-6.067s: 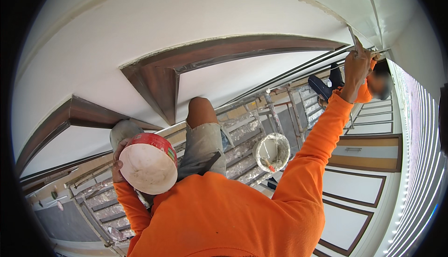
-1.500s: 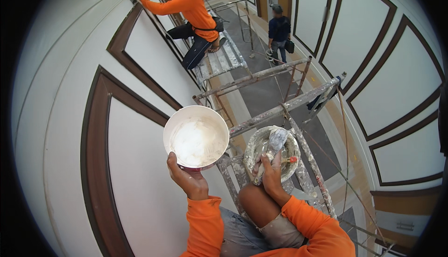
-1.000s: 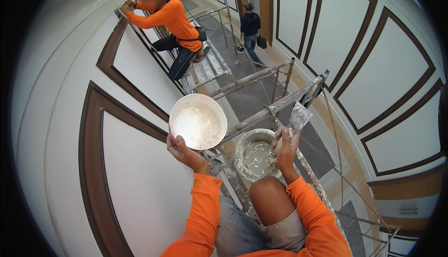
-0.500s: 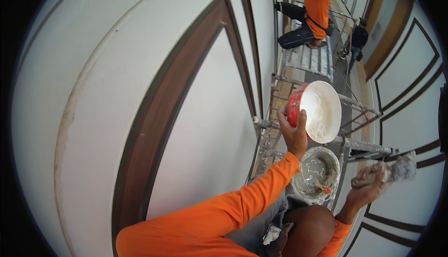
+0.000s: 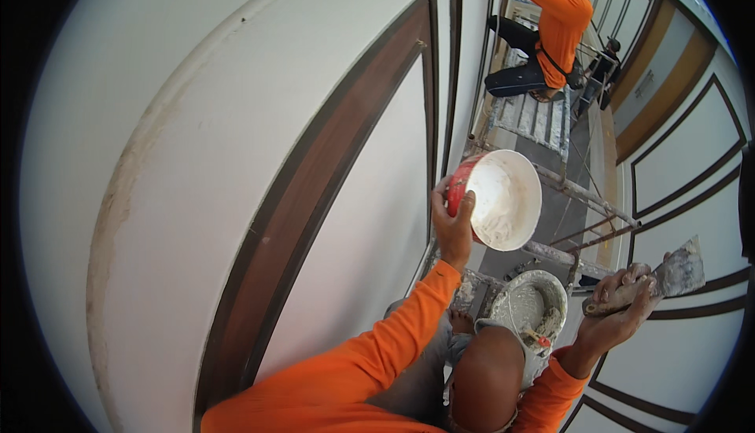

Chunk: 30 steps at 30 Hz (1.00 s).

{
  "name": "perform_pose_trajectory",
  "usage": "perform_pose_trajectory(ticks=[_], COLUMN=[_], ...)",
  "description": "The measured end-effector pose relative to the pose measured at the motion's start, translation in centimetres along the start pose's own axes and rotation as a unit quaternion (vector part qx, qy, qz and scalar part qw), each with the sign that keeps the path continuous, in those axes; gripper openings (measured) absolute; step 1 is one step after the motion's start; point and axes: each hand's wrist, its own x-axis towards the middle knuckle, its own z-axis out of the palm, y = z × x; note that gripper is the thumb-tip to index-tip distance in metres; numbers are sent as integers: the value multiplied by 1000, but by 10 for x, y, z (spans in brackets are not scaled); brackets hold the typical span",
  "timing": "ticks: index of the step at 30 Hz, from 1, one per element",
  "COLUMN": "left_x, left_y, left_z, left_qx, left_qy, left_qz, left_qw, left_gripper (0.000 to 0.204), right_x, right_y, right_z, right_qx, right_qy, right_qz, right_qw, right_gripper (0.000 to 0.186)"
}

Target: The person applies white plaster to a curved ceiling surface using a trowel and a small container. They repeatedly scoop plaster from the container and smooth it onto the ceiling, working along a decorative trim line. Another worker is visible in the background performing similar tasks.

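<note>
My left hand [image 5: 454,224] grips the rim of a red bowl [image 5: 500,197] whose inside is coated with white filler. I hold the bowl up beside the white wall panel [image 5: 370,205] with its dark brown trim. My right hand [image 5: 621,307] is closed around the handle of a putty knife [image 5: 668,276], its wide blade smeared with filler and pointing right. Below and between my hands a grey, filler-crusted bucket [image 5: 528,307] sits on the scaffold by my bent knee [image 5: 487,370].
Another person in an orange shirt [image 5: 550,16] crouches on a scaffold platform [image 5: 531,118] further along the wall. Scaffold rails [image 5: 586,193] cross below the bowl. A third person [image 5: 602,63] stands far down on the floor. Panelled walls with brown trim [image 5: 692,165] run on the right.
My view has swung further toward the wall. The bowl has stayed up in my left hand, and my right hand has lifted the putty knife clear of the bucket, out to the right.
</note>
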Motion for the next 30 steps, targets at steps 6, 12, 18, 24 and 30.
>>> perform_pose_trajectory(ticks=[6,12,18,24,30], left_x=[6,2,11,10,7], left_y=[36,55,41,53,56], left_z=[-33,-49,-66,-76,-93], left_qx=[-24,-4,-92,-123,-119], left_qy=[-13,-75,-95,-150,-160], left_qz=[-37,-48,-56,-52,-35], left_qw=[999,996,990,980,979], left_gripper=[54,61,62,65,62], right_x=[14,10,9,16,4], right_y=[-18,-48,-55,-49,3], right_z=[8,32,52,55,86], right_qx=[-43,-80,-266,-418,-505], right_qy=[-37,-118,-260,-476,-636], right_qz=[-54,31,132,111,-52], right_qw=[997,989,919,765,582], right_gripper=[54,50,37,29,25])
